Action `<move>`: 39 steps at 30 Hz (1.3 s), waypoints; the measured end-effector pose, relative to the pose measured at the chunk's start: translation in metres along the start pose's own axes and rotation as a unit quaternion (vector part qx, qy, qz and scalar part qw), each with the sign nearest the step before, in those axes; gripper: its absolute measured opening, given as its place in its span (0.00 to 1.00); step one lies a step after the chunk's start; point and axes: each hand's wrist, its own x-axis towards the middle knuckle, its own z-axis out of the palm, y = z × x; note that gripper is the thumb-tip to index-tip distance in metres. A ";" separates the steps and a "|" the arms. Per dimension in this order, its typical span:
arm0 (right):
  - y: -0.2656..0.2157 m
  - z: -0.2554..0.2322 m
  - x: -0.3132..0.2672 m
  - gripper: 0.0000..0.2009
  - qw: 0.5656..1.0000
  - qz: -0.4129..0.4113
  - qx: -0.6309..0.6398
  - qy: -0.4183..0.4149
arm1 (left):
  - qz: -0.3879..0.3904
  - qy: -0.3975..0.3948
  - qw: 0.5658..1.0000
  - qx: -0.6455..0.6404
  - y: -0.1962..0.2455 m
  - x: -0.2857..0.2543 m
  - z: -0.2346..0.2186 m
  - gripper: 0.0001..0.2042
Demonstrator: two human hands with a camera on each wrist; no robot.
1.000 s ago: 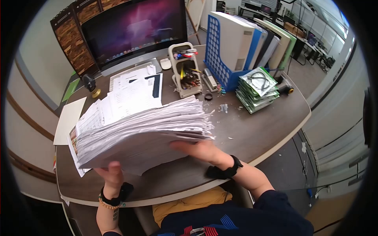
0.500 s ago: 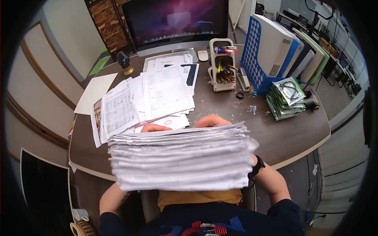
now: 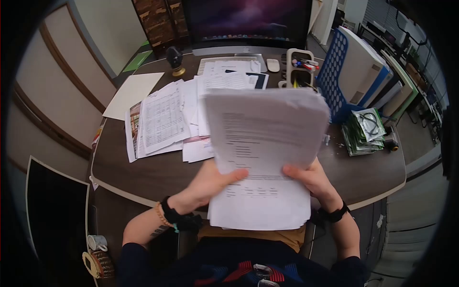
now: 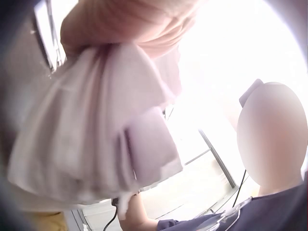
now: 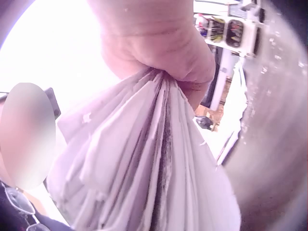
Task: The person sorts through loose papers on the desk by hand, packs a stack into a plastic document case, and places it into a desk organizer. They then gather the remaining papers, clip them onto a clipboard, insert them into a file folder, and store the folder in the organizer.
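A thick stack of printed paper is held upright above the desk's front edge, its printed face toward the head camera. My left hand grips its left side, thumb on the front sheet. On the opposite side my right hand grips it likewise, thumb across the print; the fingers behind are hidden. In the left wrist view the sheets fan out below the left hand. The right wrist view shows the right hand pinching the stack, its sheet edges spreading downward.
Loose printed sheets lie on the desk at left, near a white board. At the back stand a monitor, mouse and pen holder. A blue file rack and green packets are at right.
The stack has turned from lying flat, edges toward me, to upright with its printed face showing. Both hands have moved to its sides, thumbs in front. The head view has shifted left.
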 end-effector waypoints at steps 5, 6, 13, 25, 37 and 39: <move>0.053 -0.013 -0.020 0.20 0.985 0.138 0.079 0.074 | -0.089 -0.024 0.978 0.187 -0.029 -0.014 -0.030 0.23; 0.056 -0.016 -0.021 0.19 0.982 0.139 0.081 0.099 | -0.037 -0.002 0.969 0.245 -0.021 -0.019 -0.042 0.22; 0.051 -0.024 -0.002 0.22 0.975 0.149 0.119 0.115 | 0.203 0.223 0.753 0.585 0.001 -0.004 -0.137 0.23; 0.050 -0.025 0.015 0.24 0.965 0.219 0.073 0.123 | 0.194 0.180 0.726 0.634 -0.029 0.015 -0.194 0.10; 0.055 0.010 0.015 0.43 0.977 0.023 0.009 0.210 | 0.435 0.237 0.653 0.572 0.022 -0.034 -0.060 0.12; 0.061 0.009 0.008 0.36 0.978 0.025 -0.008 0.208 | 0.436 0.173 0.657 0.590 0.009 -0.025 -0.016 0.12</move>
